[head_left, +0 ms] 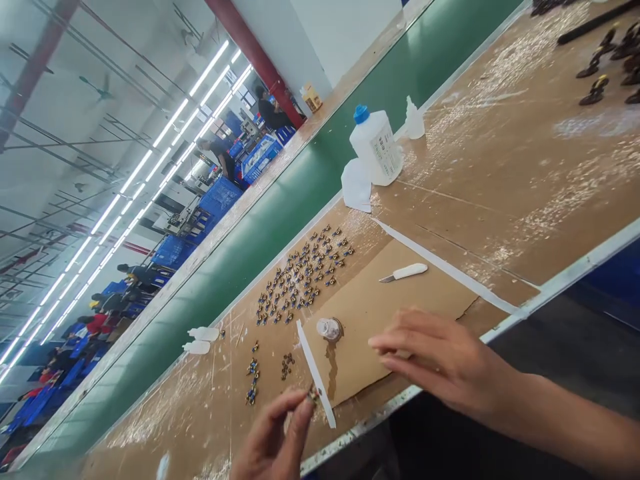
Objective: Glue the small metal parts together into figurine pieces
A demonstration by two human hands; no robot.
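Note:
My left hand (pixel 280 433) pinches a small painted figure (pixel 313 395) between thumb and fingertips, above the near end of a white tape strip (pixel 316 373). To the right, my right hand (pixel 440 353) hovers over a brown cardboard sheet (pixel 370 313), its fingers drawn together; whatever they may hold is too small to make out. Between and beyond the hands stands a small whitish cup (pixel 329 328) with a wet streak beside it. A white-handled craft knife (pixel 410 271) lies on the cardboard. Many small blue-and-gold figures (pixel 300 277) are spread out behind it.
A blue-capped white bottle (pixel 377 147) and a small dropper bottle (pixel 415 119) stand at the back. Two squeeze bottles (pixel 200 340) lie at left. Small brown parts (pixel 287 365) sit near my left hand; dark figures (pixel 594 90) stand far right. A green belt (pixel 310 160) runs behind.

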